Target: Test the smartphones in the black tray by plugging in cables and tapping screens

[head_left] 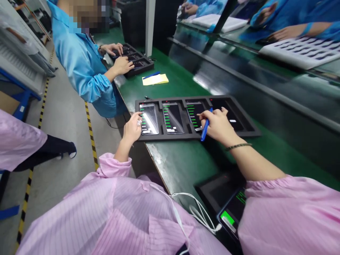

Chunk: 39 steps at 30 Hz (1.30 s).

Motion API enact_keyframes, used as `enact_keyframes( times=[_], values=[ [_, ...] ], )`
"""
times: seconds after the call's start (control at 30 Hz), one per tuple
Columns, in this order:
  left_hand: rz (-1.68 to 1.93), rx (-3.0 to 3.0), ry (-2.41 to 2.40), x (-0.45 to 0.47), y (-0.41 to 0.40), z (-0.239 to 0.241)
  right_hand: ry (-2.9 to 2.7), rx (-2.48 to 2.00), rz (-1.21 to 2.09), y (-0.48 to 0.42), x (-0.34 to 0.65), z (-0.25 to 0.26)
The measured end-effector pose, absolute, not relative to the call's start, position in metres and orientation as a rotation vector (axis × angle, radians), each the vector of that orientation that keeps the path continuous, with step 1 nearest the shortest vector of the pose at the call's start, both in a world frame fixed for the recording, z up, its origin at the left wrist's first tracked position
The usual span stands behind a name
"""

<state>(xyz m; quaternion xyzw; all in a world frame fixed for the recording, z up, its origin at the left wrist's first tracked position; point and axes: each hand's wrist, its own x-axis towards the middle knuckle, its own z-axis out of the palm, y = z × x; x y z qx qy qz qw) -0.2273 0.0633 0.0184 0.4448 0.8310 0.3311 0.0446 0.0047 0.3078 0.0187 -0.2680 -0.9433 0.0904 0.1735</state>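
A black foam tray (249, 131) lies on the green table and holds several phones in slots, their screens showing green text lines. My right hand (216, 124) is closed round a blue pen (205, 129) and rests over the third phone (193, 114) with a fingertip touching its screen. My left hand (132, 128) sits at the tray's left edge beside the first phone (148, 118), fingers curled, with something small and pale at the fingertips. A second phone (172, 118) lies between them.
A person in a blue coat (82, 60) works on another black tray (136, 60) farther up the table. A yellow notepad (155, 79) lies between the trays. Near my right arm sit a lit phone (232, 214), a white cable (196, 209) and a black tray.
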Motion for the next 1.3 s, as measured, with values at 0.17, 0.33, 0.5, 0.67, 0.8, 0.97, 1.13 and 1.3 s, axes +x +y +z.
enact_keyframes(
  times=[0.17,0.33,0.5,0.67,0.8,0.97,1.13,1.3],
  values=[
    [1.065,1.409,2.503,-0.230,0.064,0.014,-2.695,-0.511,0.313,0.290,-0.030,0.014],
    [1.051,1.430,2.491,-0.231,0.065,0.012,-2.701,-0.469,0.395,0.281,-0.050,0.011],
    [0.984,1.402,2.507,-0.228,0.065,0.015,-2.633,-0.651,0.390,0.294,-0.027,0.020],
    [0.950,1.393,2.527,-0.225,0.062,0.019,-2.551,-0.878,0.360,0.310,0.003,0.032],
    [0.649,1.380,2.568,-0.225,0.067,0.028,-2.467,-1.040,0.337,0.315,0.016,0.031],
    [0.486,1.387,2.559,-0.224,0.070,0.035,-2.375,-1.165,0.332,0.310,0.019,0.024],
    [0.799,1.226,2.745,-0.227,0.070,0.037,-2.317,-1.234,0.320,0.311,0.011,0.014],
    [0.750,0.983,2.895,-0.241,0.099,0.057,-2.265,-1.315,0.381,0.320,0.002,0.002]
  ],
)
